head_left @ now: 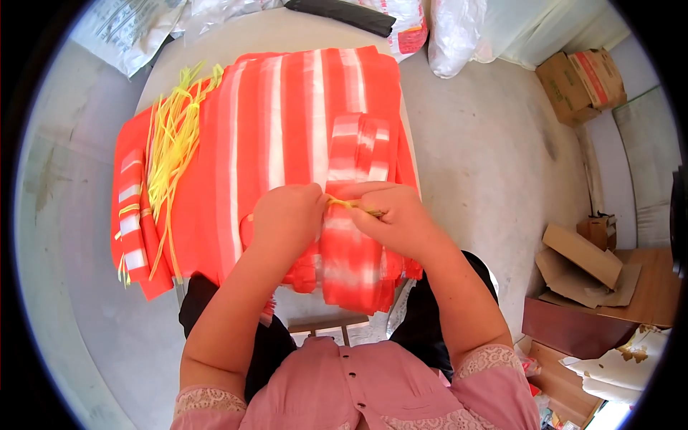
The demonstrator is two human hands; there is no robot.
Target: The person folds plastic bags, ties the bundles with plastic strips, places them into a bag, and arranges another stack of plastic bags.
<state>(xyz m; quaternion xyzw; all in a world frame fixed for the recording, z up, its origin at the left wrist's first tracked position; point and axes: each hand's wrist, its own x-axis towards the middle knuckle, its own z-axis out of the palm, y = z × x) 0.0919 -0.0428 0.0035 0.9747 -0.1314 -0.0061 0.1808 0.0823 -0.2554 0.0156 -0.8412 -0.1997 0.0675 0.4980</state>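
Over a folded red-and-white striped bundle [352, 251], my left hand [290, 215] and my right hand [394, 218] are pinched close together. A thin yellow tie [342, 203] runs between the fingers of both hands, its twisted end showing at my right fingers. The bundle lies on a large stack of red-and-white striped cloth [287, 107]. At the left of the stack lies a bunch of loose yellow strips [172, 132]. Beside it is a narrow folded striped roll [130, 208] with yellow ties around it.
The pale table [247, 36] holds a black roll [342, 16] at its far edge. White plastic bags [455, 36] stand beyond it. Cardboard boxes [584, 79] are at the back right, and an open carton [588, 265] sits on a brown cabinet [656, 287] at the right.
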